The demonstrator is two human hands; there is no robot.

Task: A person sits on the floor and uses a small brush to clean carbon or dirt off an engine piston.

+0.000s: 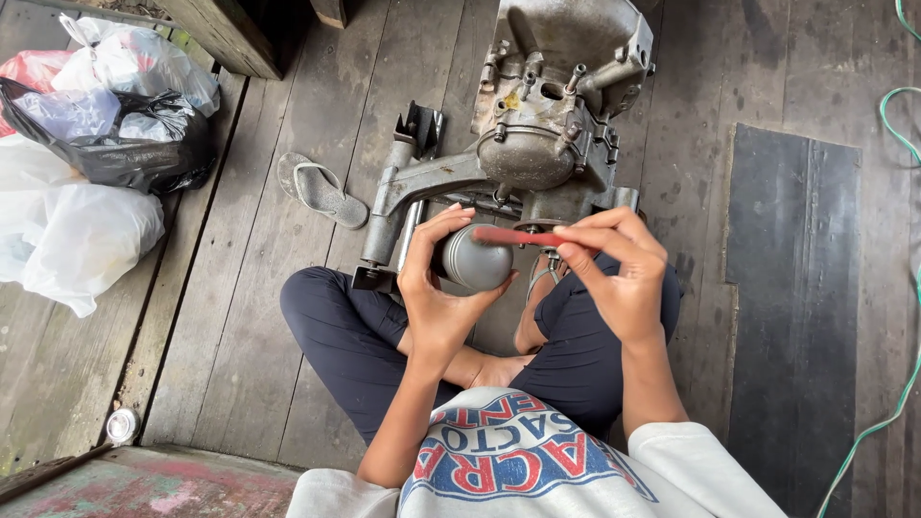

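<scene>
My left hand grips a round grey metal piston from the left, thumb under it and fingers over its top. My right hand pinches the right end of a thin red flat strip. The strip lies across the top edge of the piston. Both hands are held above my crossed legs in dark trousers. Just beyond them a large grey metal engine casing lies on the plank floor.
A grey sandal lies left of the casing. Several black, white and red plastic bags are piled at the far left. A dark mat covers the floor at right, with a green cord along the right edge. A small tin sits bottom left.
</scene>
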